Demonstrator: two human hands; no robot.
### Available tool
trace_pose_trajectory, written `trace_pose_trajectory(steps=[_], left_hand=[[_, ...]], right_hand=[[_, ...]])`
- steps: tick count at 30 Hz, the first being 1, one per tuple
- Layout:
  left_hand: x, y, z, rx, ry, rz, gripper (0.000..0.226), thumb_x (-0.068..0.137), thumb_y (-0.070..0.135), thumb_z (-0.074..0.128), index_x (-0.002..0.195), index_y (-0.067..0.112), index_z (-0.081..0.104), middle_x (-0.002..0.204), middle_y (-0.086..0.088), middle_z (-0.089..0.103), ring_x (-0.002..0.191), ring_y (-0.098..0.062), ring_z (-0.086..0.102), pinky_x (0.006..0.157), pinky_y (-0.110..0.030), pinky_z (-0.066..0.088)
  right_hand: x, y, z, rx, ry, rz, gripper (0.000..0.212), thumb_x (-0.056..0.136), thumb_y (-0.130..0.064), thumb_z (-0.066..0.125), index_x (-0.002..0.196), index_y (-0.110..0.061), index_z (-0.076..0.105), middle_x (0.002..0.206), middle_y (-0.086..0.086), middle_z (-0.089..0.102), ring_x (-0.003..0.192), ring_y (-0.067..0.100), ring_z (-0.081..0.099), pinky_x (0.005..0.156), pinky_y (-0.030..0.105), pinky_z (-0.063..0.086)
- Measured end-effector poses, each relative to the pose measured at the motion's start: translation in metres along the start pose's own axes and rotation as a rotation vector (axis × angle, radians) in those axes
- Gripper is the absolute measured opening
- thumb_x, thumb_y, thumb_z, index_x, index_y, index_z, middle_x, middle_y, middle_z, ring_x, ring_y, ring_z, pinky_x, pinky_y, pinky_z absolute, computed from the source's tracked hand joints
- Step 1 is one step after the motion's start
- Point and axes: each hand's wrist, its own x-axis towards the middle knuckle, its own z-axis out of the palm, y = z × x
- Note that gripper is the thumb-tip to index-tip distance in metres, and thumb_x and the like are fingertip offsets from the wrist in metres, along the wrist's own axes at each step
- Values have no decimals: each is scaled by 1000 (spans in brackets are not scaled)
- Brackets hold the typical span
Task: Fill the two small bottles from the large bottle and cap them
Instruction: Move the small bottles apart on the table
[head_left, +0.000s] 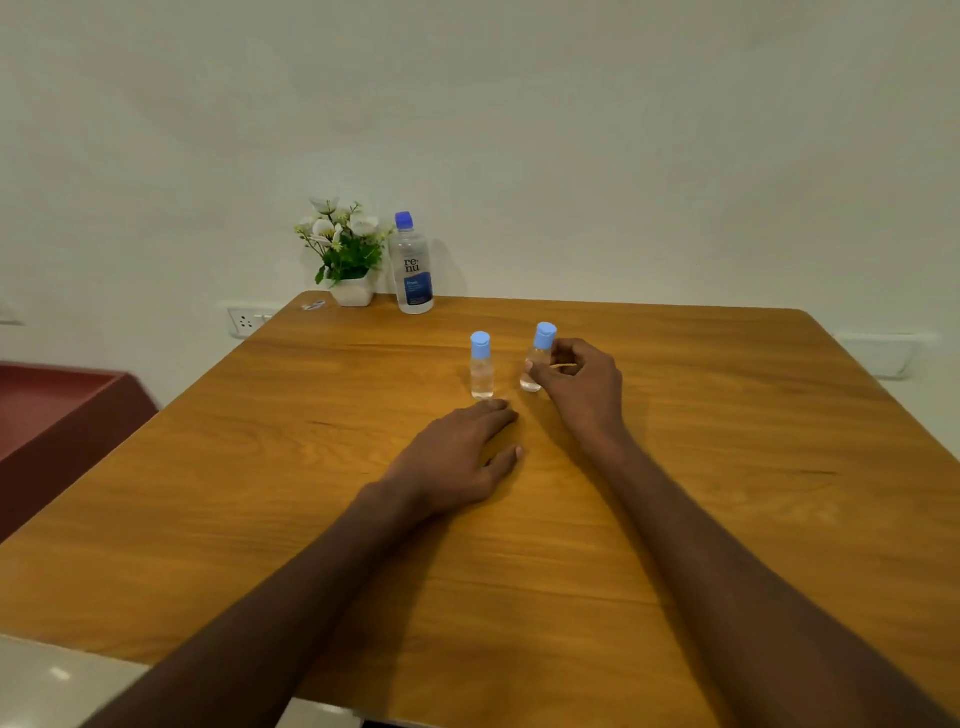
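Right hand (582, 382) fingers (535, 370) curl around the tilted small bottle (537, 358).

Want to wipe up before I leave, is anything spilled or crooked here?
No spill shows on the table. Only the right small bottle leans left, held by the right hand; the left small bottle stands upright.

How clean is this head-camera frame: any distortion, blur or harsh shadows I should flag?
Head view: wide-angle bending curves the table edges; light is soft and even, with faint shadows right of the large bottle and under the left hand; the right hand gripping a small bottle looks slightly soft; the bottle's label small print is unreadable.
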Motion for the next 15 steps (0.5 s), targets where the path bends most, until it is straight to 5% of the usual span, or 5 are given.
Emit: trace_pose_trajectory(steps=[5,9,15], left_hand=[[14,15,15,-54,-9,60,65,104,55,46,160,23,36,171,4,27,156,-14,26,126,-34,26],[73,46,32,-52,10,89,66,105,53,47,159,16,37,170,-5,29,156,-19,28,126,-36,24],[187,90,44,-46,-47,67,51,104,45,52,141,9,53,147,-8,54,135,-28,51,113,-45,41]], right_hand=[[7,9,-30,-6,55,10,45,87,-23,84,128,-10,71,115,0,74,100,14,69,75,14,49],[28,23,-75,-81,88,-17,41,88,-22,83,126,-10,72,114,0,75,100,16,71,85,28,58],[92,57,-132,-201,183,11,39,91,-22,79,126,-9,73,118,4,75,108,18,70,95,35,56]])
